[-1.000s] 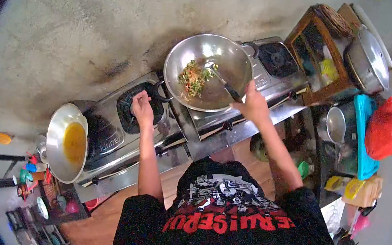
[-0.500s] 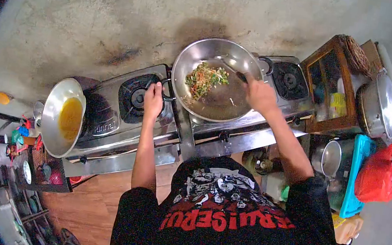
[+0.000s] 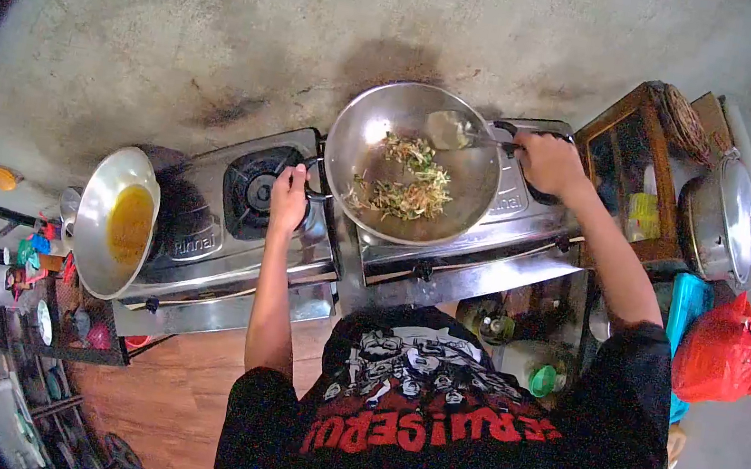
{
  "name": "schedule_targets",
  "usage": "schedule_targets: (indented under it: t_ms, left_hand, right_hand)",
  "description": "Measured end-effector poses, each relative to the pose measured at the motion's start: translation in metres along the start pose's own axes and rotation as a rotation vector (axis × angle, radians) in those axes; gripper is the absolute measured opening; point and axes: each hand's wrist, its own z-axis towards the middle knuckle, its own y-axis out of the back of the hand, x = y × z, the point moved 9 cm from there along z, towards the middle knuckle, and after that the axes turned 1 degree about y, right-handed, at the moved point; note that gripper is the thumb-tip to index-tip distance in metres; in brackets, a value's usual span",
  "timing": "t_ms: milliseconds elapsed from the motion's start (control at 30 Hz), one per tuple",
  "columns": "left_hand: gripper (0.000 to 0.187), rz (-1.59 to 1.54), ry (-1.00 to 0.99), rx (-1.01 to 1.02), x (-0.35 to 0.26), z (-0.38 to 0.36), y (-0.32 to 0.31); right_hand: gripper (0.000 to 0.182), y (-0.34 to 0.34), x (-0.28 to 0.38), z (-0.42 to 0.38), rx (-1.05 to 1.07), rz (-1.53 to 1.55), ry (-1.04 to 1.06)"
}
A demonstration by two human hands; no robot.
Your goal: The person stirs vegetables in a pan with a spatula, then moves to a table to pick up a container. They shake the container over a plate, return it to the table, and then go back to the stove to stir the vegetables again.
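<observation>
A large steel wok sits over the right-hand stove, with chopped vegetables spread across its middle and lower left. My left hand is closed on the wok's black left handle. In my right hand, at the wok's right rim, is the dark handle of a spatula; its flat blade is inside the wok, above and right of the vegetables.
A second pan with yellow oil stands at the far left, beside the bare left burner. On the right are a wooden cabinet, a big lidded pot and a red plastic bag. A wall rises behind the stoves.
My right hand has moved right with the spatula, whose blade now shows near the wok's upper right. The vegetables have spread into a looser patch. My left hand stays on the handle.
</observation>
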Motion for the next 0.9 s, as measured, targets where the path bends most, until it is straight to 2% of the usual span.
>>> schedule_targets:
  t_ms: [67,167,200,267,333,400,433,500,533,600,633,700,800,833,900]
  left_hand:
    - [0.043,-0.125,0.104,0.033,-0.008,-0.007,-0.001]
    - [0.044,-0.183,0.149,0.061,-0.008,-0.009,-0.001]
    - [0.044,-0.178,0.163,0.087,-0.007,-0.008,-0.002]
    - [0.045,-0.182,0.141,0.078,-0.007,-0.006,-0.003]
    - [0.045,-0.188,0.133,0.068,-0.006,-0.008,-0.003]
    - [0.046,-0.130,0.086,0.065,-0.016,-0.009,0.000]
    - [0.045,-0.107,0.089,0.061,-0.016,-0.009,0.000]
    - [0.045,-0.110,0.082,0.054,-0.020,-0.010,-0.001]
    - [0.044,-0.115,0.080,0.047,-0.021,-0.011,0.001]
    - [0.043,-0.120,0.075,0.054,-0.015,-0.007,0.001]
    - [0.044,-0.098,0.093,0.084,-0.012,-0.008,-0.002]
    - [0.043,-0.077,0.093,0.110,0.006,0.000,-0.007]
    - [0.041,-0.108,0.047,0.061,0.024,0.008,-0.012]
    - [0.041,-0.109,0.056,0.049,0.020,0.004,-0.010]
    - [0.039,-0.099,0.092,0.037,0.005,-0.003,-0.006]
  right_hand:
    - [0.022,-0.016,-0.009,0.018,0.048,-0.065,-0.034]
    - [0.027,-0.041,0.006,0.027,0.133,0.214,0.128]
    - [0.027,-0.042,0.006,0.025,0.131,0.215,0.125]
    - [0.025,-0.034,0.032,0.014,0.268,0.267,0.290]
    - [0.023,0.003,0.038,0.007,0.213,0.202,0.326]
    - [0.021,0.017,0.024,0.019,0.222,0.015,0.207]
    - [0.021,0.019,0.022,0.027,0.222,0.018,0.204]
    - [0.021,0.023,0.004,0.048,0.241,-0.298,0.086]
    - [0.021,0.019,-0.001,0.059,0.239,-0.298,0.086]
    - [0.023,-0.044,-0.020,0.059,0.751,-0.119,0.007]
    - [0.023,-0.063,-0.026,0.055,0.750,-0.126,0.008]
    - [0.027,-0.069,0.015,0.043,0.448,0.419,0.378]
    - [0.031,-0.035,0.037,0.011,-0.007,0.265,0.293]
    - [0.031,-0.023,0.050,0.001,-0.002,0.263,0.306]
    - [0.030,0.012,0.072,-0.016,0.005,0.043,0.334]
